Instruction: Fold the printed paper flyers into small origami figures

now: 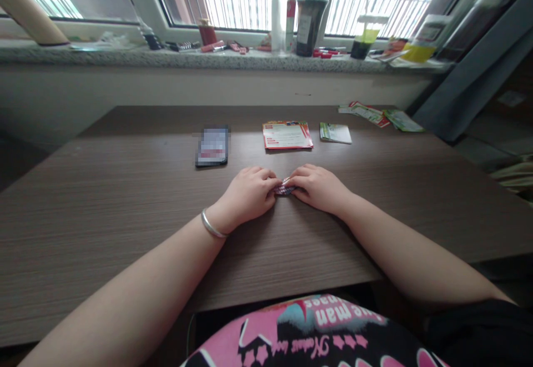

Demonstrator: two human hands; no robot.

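Centre of frame: left hand [250, 192] and right hand [318, 186] rest on the counter [125, 200], fingers curled shut, pinching a small folded red-and-white paper [285, 189] between them. The paper lies on the counter surface, mostly covered by the fingertips. A silver bangle [211, 226] sits on the left wrist. Above the hands, towards upper centre: a phone [212, 146] face up, a red-edged leaflet [287, 135] to its right, then a green-and-white card [335, 132]. More leaflets [383, 115] lie at upper right.
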